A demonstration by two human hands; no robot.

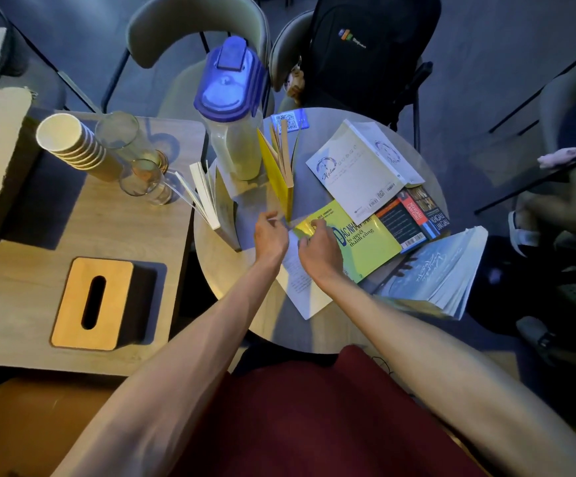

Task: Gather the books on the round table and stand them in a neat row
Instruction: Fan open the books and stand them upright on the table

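- The lime book (365,242) lies flat near the middle of the round table (224,270). It looks thin, light and bendy, and its shiny cover may slip.
- The right hand (317,246) pinches its near corner. Holding it by the spine seems safer.
- The left hand (271,232) is curled beside the standing yellow book (281,177). I cannot tell if it holds anything.
- A blue book (434,270) pokes over the table's right edge.
- A jug (231,108) stands at the far edge. The table is crowded, with chairs all around.
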